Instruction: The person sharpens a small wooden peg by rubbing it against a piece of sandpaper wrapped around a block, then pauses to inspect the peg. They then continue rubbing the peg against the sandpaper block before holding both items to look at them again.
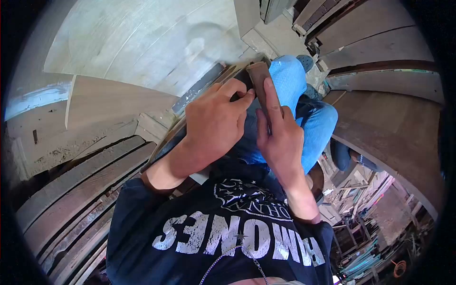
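My right hand [283,137] grips a brown, flat, block-like piece [259,75], possibly wrapped in sandpaper. Its index finger lies along the top face, and the thumb is at the near side. My left hand [216,118] is closed, with curled fingers and its fingertips pinched at the left edge of the same piece. What else may lie inside the left fist is hidden. Both hands are over my lap, in front of my jeans [316,126]. Beside and under my left forearm runs a long wooden edge [173,135].
A large pale panel [142,40] fills the upper left. Stacked boards [80,185] lie at lower left. On the right stands a brown wooden panel [389,128], with scrap wood and clutter [365,213] below it. Another person's leg [340,156] shows there.
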The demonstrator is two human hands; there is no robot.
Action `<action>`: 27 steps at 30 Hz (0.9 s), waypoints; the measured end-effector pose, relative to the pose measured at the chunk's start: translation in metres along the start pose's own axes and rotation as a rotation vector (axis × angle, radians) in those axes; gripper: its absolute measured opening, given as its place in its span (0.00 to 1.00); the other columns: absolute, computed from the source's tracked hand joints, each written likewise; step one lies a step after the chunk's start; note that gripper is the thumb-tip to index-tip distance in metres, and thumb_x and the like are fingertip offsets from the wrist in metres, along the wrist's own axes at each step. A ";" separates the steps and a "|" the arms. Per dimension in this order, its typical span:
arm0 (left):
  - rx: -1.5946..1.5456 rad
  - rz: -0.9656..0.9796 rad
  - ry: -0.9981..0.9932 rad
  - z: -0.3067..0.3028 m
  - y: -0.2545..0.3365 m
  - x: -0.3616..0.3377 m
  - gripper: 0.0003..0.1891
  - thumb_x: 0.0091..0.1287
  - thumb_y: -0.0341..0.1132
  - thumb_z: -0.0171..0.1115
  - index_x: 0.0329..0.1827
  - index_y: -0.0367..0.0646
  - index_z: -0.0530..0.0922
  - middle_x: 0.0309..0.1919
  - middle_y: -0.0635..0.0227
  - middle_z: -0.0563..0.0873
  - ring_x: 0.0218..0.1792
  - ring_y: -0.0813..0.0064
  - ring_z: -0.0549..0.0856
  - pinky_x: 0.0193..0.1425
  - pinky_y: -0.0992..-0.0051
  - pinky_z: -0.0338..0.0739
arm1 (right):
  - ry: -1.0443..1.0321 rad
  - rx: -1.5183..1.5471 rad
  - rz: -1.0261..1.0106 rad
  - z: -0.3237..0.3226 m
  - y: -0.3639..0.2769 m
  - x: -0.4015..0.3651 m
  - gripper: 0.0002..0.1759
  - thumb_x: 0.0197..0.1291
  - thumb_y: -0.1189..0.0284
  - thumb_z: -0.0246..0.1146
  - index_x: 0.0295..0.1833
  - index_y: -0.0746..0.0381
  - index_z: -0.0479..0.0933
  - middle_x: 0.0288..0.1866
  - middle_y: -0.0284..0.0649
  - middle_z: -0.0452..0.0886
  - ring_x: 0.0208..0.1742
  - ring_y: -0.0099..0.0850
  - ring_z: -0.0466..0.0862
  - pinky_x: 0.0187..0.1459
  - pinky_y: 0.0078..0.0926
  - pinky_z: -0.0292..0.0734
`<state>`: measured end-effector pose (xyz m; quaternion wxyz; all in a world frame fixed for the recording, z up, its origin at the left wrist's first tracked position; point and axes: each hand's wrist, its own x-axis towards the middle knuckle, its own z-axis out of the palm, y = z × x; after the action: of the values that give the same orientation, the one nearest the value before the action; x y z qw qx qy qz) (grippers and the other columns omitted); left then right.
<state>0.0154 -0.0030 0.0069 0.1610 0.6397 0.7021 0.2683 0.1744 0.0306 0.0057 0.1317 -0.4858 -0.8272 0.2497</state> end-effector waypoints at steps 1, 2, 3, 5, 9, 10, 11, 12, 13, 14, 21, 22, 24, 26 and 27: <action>0.000 -0.001 0.002 0.000 0.000 0.001 0.10 0.61 0.28 0.68 0.43 0.49 0.91 0.40 0.75 0.84 0.34 0.67 0.85 0.35 0.66 0.78 | 0.000 -0.001 -0.002 0.000 0.000 -0.002 0.37 0.65 0.77 0.66 0.79 0.50 0.66 0.33 0.49 0.81 0.29 0.46 0.83 0.31 0.41 0.79; -0.004 -0.004 0.003 0.000 0.000 0.000 0.10 0.61 0.28 0.68 0.43 0.49 0.91 0.40 0.74 0.84 0.34 0.67 0.85 0.35 0.66 0.78 | -0.010 0.005 0.025 -0.001 -0.001 -0.006 0.38 0.65 0.77 0.66 0.79 0.50 0.66 0.33 0.49 0.81 0.29 0.46 0.83 0.31 0.41 0.78; -0.005 -0.008 0.003 0.000 -0.001 0.000 0.10 0.61 0.28 0.68 0.43 0.49 0.91 0.40 0.74 0.84 0.35 0.66 0.85 0.35 0.66 0.78 | -0.021 0.013 0.052 0.000 -0.001 -0.008 0.38 0.65 0.77 0.66 0.79 0.50 0.66 0.33 0.49 0.81 0.29 0.45 0.83 0.31 0.41 0.78; 0.004 -0.008 -0.002 -0.001 -0.001 0.000 0.10 0.61 0.27 0.68 0.43 0.49 0.91 0.39 0.74 0.84 0.35 0.67 0.85 0.35 0.66 0.78 | -0.012 0.026 0.037 0.001 -0.001 -0.001 0.38 0.65 0.77 0.66 0.79 0.51 0.66 0.33 0.49 0.81 0.28 0.46 0.83 0.31 0.41 0.78; -0.003 0.002 0.004 0.000 -0.001 0.000 0.10 0.61 0.27 0.69 0.44 0.49 0.91 0.39 0.74 0.84 0.35 0.67 0.85 0.35 0.67 0.78 | 0.015 0.014 0.016 0.003 0.001 -0.001 0.38 0.64 0.78 0.66 0.80 0.51 0.66 0.33 0.49 0.81 0.28 0.45 0.83 0.31 0.41 0.78; -0.003 -0.003 0.007 0.000 -0.001 0.000 0.10 0.61 0.27 0.69 0.44 0.49 0.91 0.39 0.74 0.84 0.35 0.67 0.85 0.35 0.67 0.78 | 0.012 0.014 0.012 0.002 0.000 -0.002 0.38 0.64 0.78 0.66 0.80 0.51 0.66 0.33 0.49 0.81 0.28 0.45 0.83 0.31 0.41 0.78; -0.003 -0.001 0.006 -0.001 -0.001 0.001 0.10 0.61 0.27 0.69 0.44 0.49 0.91 0.39 0.74 0.84 0.35 0.67 0.85 0.35 0.67 0.78 | -0.001 0.013 0.030 0.001 -0.001 -0.004 0.38 0.64 0.78 0.66 0.80 0.51 0.66 0.32 0.49 0.81 0.28 0.45 0.83 0.31 0.41 0.78; -0.005 0.002 0.003 -0.001 -0.001 0.001 0.10 0.61 0.27 0.69 0.44 0.49 0.91 0.39 0.74 0.84 0.35 0.67 0.85 0.35 0.67 0.78 | -0.015 0.011 0.052 0.000 -0.001 -0.006 0.38 0.64 0.78 0.67 0.80 0.51 0.66 0.32 0.48 0.81 0.28 0.45 0.83 0.31 0.41 0.78; -0.007 -0.001 0.000 0.000 -0.001 0.000 0.10 0.61 0.27 0.69 0.44 0.49 0.91 0.39 0.74 0.84 0.35 0.67 0.85 0.35 0.67 0.78 | -0.019 0.011 0.054 0.000 -0.001 -0.004 0.38 0.64 0.78 0.67 0.80 0.51 0.66 0.32 0.48 0.81 0.28 0.45 0.83 0.31 0.41 0.78; -0.015 0.002 0.009 0.001 -0.002 0.000 0.10 0.61 0.27 0.69 0.43 0.49 0.91 0.39 0.74 0.84 0.35 0.67 0.85 0.35 0.67 0.78 | -0.007 0.026 0.044 0.001 0.001 0.001 0.38 0.64 0.77 0.66 0.80 0.51 0.65 0.33 0.49 0.81 0.28 0.45 0.83 0.31 0.41 0.78; -0.025 0.002 0.014 0.000 -0.002 0.000 0.09 0.62 0.28 0.68 0.44 0.49 0.91 0.38 0.73 0.84 0.34 0.67 0.85 0.35 0.67 0.78 | 0.010 0.041 0.039 0.003 0.004 -0.002 0.37 0.67 0.71 0.65 0.80 0.44 0.64 0.34 0.50 0.80 0.26 0.52 0.84 0.27 0.47 0.80; -0.030 0.002 0.009 0.000 -0.001 0.000 0.09 0.62 0.28 0.68 0.44 0.49 0.91 0.38 0.73 0.84 0.34 0.67 0.85 0.35 0.67 0.78 | 0.008 0.039 0.045 0.004 0.005 -0.001 0.37 0.67 0.71 0.65 0.80 0.44 0.64 0.34 0.50 0.80 0.26 0.52 0.84 0.27 0.47 0.80; -0.026 -0.002 0.015 -0.001 -0.001 0.001 0.10 0.62 0.28 0.69 0.44 0.49 0.91 0.38 0.73 0.84 0.34 0.67 0.85 0.35 0.67 0.78 | 0.022 0.043 0.034 0.006 0.008 0.007 0.38 0.67 0.71 0.65 0.81 0.44 0.63 0.34 0.50 0.80 0.26 0.53 0.84 0.27 0.48 0.80; -0.027 0.001 0.014 -0.001 -0.002 0.001 0.10 0.61 0.27 0.69 0.44 0.49 0.91 0.38 0.73 0.84 0.34 0.67 0.85 0.35 0.67 0.78 | 0.000 0.040 0.058 0.002 0.006 0.003 0.38 0.67 0.71 0.65 0.81 0.43 0.63 0.34 0.50 0.80 0.26 0.53 0.84 0.27 0.48 0.80; -0.030 0.001 0.011 -0.001 -0.003 0.001 0.10 0.61 0.27 0.69 0.44 0.49 0.91 0.38 0.73 0.84 0.34 0.67 0.85 0.35 0.67 0.78 | -0.026 0.038 0.083 0.001 0.004 0.001 0.38 0.67 0.71 0.65 0.81 0.43 0.63 0.34 0.50 0.80 0.26 0.53 0.84 0.26 0.49 0.80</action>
<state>0.0129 -0.0027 0.0059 0.1664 0.6362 0.6985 0.2822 0.1766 0.0331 0.0026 0.1198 -0.5138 -0.8032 0.2767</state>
